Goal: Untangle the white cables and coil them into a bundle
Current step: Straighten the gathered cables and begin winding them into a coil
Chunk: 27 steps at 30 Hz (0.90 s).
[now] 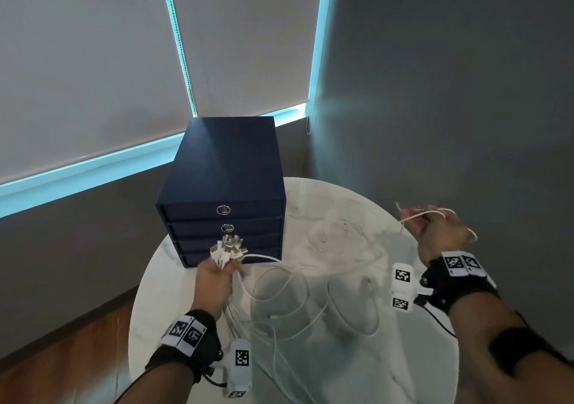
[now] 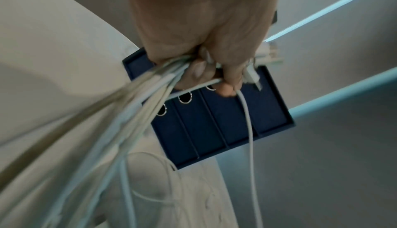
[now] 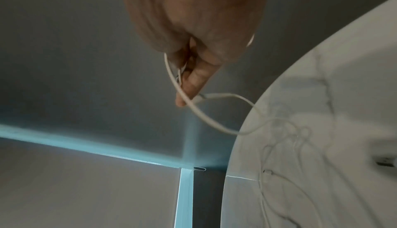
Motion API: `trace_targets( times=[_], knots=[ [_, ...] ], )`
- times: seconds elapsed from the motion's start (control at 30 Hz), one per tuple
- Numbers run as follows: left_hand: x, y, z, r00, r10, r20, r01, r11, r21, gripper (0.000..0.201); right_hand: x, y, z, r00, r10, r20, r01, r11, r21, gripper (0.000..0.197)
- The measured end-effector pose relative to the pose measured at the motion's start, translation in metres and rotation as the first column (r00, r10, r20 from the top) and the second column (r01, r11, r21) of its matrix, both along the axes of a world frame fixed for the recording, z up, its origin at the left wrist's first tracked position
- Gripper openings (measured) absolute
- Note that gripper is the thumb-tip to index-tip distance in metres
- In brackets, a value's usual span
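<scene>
Several white cables (image 1: pixel 289 298) loop loosely across the round white marble table (image 1: pixel 341 372). My left hand (image 1: pixel 217 276) is raised over the table's left side and grips a bunch of them, with their plug ends (image 1: pixel 228 248) fanning out above the fist. In the left wrist view the bundle (image 2: pixel 137 112) trails down from the curled fingers (image 2: pixel 199 72). My right hand (image 1: pixel 441 229) is lifted past the table's right edge and pinches one thin white cable (image 1: pixel 416 215). That cable (image 3: pixel 193 106) bends in a loop under the fingers (image 3: pixel 193 82) toward the table.
A dark blue drawer box (image 1: pixel 223 192) with ring pulls stands at the table's back left, just beyond my left hand. Grey walls and lowered blinds (image 1: pixel 93 61) lie behind. Wooden floor (image 1: pixel 62 357) shows at lower left.
</scene>
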State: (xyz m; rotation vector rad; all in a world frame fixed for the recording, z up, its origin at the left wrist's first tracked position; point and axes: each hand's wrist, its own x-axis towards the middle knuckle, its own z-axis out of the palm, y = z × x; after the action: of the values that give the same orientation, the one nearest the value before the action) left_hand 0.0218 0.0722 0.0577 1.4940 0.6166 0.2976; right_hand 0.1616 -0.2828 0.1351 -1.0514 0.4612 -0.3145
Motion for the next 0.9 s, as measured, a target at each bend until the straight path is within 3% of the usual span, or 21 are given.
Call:
trace_targets(
  times=[0.17,0.27,0.4,0.53,0.73,0.9],
  knots=[
    [0.001,-0.016,0.002,0.983,-0.175,-0.054,0.179,0.979,0.100,0.027,-0.011,0.035,0.016,0.961,0.230,0.155,-0.237,0.971,0.030,0.028],
    [0.007,-0.021,0.011,0.982,-0.190,0.006,0.188,0.973,0.136,0.016,-0.020,0.055,0.024,0.904,0.405,0.139,-0.407,0.913,-0.013,0.026],
    [0.019,-0.032,0.032,0.983,-0.128,0.132,0.118,0.990,0.080,0.007,-0.028,0.072,0.041,0.800,0.591,0.103,-0.585,0.807,-0.080,0.021],
    [0.022,-0.061,0.065,0.937,-0.227,0.267,0.250,0.967,-0.055,0.016,-0.032,0.092,0.063,0.707,0.704,0.072,-0.694,0.710,-0.120,0.017],
    [0.025,-0.113,0.085,0.850,-0.376,0.368,0.452,0.880,-0.147,0.018,-0.035,0.129,0.086,0.760,0.648,0.040,-0.642,0.759,-0.111,0.015],
    [0.020,-0.107,0.064,0.885,-0.409,0.224,0.435,0.897,-0.083,0.022,-0.007,0.115,0.127,0.900,0.421,0.113,-0.427,0.903,0.039,0.022]
  ],
)
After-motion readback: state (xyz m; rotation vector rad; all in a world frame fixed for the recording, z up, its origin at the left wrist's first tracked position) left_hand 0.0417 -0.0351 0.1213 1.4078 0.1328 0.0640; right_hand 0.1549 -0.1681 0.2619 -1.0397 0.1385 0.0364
